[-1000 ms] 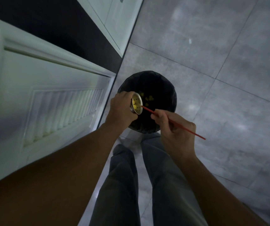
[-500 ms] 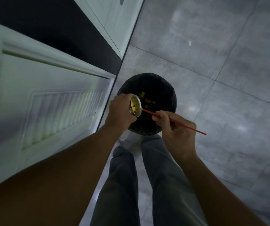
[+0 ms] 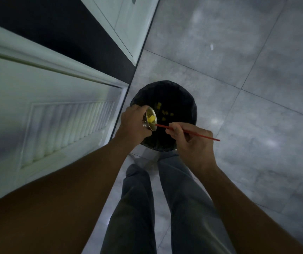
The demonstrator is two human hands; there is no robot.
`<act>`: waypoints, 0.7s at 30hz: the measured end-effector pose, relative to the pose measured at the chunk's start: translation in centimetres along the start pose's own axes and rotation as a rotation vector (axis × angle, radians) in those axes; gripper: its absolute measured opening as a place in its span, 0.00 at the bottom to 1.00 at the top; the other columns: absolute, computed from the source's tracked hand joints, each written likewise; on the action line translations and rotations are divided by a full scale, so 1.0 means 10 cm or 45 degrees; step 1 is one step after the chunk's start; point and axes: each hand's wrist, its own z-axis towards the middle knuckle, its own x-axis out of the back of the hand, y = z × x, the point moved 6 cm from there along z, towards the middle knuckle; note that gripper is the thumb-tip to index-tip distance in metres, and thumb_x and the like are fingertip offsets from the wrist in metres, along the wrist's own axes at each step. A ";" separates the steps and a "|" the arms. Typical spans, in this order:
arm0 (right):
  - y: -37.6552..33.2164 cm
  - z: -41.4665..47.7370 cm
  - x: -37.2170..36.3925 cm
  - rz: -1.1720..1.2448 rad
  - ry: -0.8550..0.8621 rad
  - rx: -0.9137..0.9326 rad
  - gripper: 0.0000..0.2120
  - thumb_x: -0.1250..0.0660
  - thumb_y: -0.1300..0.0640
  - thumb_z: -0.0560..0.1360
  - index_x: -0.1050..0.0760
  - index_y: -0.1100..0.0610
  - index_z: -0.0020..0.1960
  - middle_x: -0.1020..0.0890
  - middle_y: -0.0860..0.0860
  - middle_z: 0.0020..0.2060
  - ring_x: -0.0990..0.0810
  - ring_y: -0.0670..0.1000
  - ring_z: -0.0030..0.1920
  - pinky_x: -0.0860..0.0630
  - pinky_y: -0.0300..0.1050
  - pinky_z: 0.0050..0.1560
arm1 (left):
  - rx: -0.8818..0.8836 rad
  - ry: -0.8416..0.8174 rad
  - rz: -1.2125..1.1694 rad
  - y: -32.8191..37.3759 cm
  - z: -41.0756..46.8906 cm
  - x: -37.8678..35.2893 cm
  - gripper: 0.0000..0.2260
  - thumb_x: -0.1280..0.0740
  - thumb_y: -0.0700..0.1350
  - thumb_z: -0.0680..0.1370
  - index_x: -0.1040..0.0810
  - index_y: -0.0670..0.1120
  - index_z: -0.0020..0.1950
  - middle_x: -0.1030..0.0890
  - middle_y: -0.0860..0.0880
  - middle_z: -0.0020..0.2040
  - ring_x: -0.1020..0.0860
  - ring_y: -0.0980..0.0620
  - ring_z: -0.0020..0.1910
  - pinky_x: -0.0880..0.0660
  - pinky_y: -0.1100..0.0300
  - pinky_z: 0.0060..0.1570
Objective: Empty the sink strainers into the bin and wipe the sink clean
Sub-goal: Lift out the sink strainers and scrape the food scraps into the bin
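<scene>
A: Landmark is the round black-lined bin [image 3: 180,99] on the grey tiled floor [image 3: 238,61]. What is above it?

B: The left hand [image 3: 133,123] is over the bin's near-left rim, fingers wrapped tight around a small shiny metal sink strainer [image 3: 149,120]. The strainer is tipped on its side, its open mouth facing across the bin. A yellow scrap [image 3: 151,118] sits inside the cup.

A: Other hand?

B: The right hand [image 3: 192,142] is over the bin's near rim, fingers pinched closed on a thin red stick [image 3: 198,133]. The stick's tip reaches the strainer's lower lip; its back end sticks out past the bin's right side.

A: Inside the bin?

B: Several small yellow food bits [image 3: 164,111] lie on the dark liner, just beyond the strainer's mouth.

A: Surroundings?

B: A white louvred cabinet door [image 3: 55,114] stands left of the bin, beside a dark gap. Grey trouser legs [image 3: 165,198] stand on the near side of the bin.
</scene>
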 end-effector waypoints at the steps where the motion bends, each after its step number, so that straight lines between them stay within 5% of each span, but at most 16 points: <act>1: 0.00 -0.01 0.01 0.026 0.006 0.017 0.05 0.34 0.48 0.79 0.21 0.39 0.53 0.14 0.40 0.44 0.14 0.40 0.46 0.17 0.38 0.48 | 0.011 -0.010 0.019 0.00 0.00 -0.01 0.35 0.21 0.47 0.69 0.29 0.47 0.73 0.26 0.44 0.68 0.30 0.43 0.68 0.35 0.50 0.68; 11: 0.23 -0.02 -0.10 0.064 -0.024 -0.140 0.06 0.33 0.49 0.80 0.19 0.42 0.54 0.13 0.45 0.48 0.14 0.44 0.50 0.16 0.48 0.53 | 0.032 -0.112 -0.005 0.05 0.01 -0.10 0.39 0.21 0.46 0.69 0.34 0.47 0.76 0.26 0.44 0.70 0.30 0.43 0.71 0.33 0.48 0.72; 16: 0.26 -0.02 0.07 0.068 0.047 -0.090 0.08 0.33 0.52 0.80 0.18 0.51 0.57 0.13 0.42 0.46 0.14 0.40 0.49 0.16 0.42 0.51 | 0.038 -0.066 0.000 0.04 -0.02 -0.07 0.32 0.19 0.44 0.67 0.27 0.45 0.69 0.20 0.45 0.62 0.24 0.45 0.63 0.27 0.51 0.66; 21: 0.25 -0.05 0.03 0.159 -0.032 -0.121 0.09 0.33 0.49 0.78 0.17 0.50 0.54 0.13 0.40 0.44 0.14 0.41 0.48 0.17 0.39 0.50 | 0.052 -0.074 -0.056 0.03 -0.04 -0.15 0.33 0.19 0.42 0.67 0.27 0.45 0.70 0.21 0.45 0.63 0.24 0.45 0.64 0.25 0.51 0.64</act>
